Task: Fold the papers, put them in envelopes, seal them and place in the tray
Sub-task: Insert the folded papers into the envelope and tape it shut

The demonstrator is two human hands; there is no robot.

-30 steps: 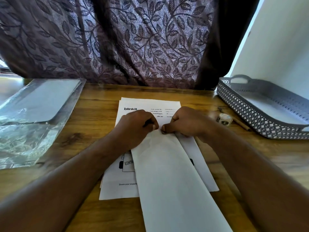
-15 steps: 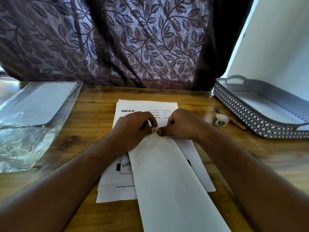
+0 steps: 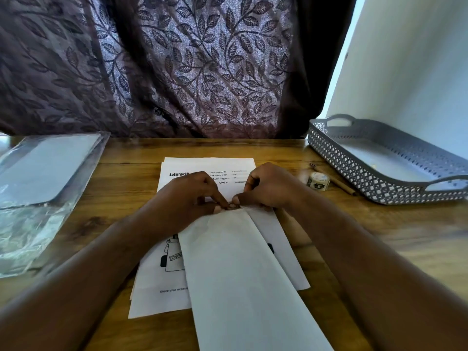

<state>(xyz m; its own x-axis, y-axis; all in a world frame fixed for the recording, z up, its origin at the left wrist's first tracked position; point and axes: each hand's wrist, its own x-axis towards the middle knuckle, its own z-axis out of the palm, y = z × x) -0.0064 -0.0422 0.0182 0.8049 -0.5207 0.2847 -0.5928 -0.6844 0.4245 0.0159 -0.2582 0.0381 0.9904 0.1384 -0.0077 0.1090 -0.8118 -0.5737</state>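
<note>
The long white paper envelope (image 3: 243,274) lies flat in the centre of the frame and runs from the lower edge up to the middle. It rests on a stack of white printed paper sheets (image 3: 162,297), which lie on the brown wooden table (image 3: 405,236). The sheets show beyond the envelope at its left, right and upper sides.

The left hand (image 3: 187,196) and the right hand (image 3: 271,188) meet at the upper end of the envelope. On each hand the fingers are curled and the thumb and forefinger pinch narrowly at that edge. The tips of the 2 hands touch each other. What lies between the fingertips is too small to identify.

The grey perforated plastic tray (image 3: 342,158) with 2 handles stands at the right of the frame, well apart from the envelope. A small white roll of stickers (image 3: 317,181) and a thin brown pencil (image 3: 342,184) lie between the right hand and the tray. A clear plastic bag (image 3: 38,186) lies at the left. A purple leaf-patterned curtain (image 3: 190,67) fills the upper frame.
</note>
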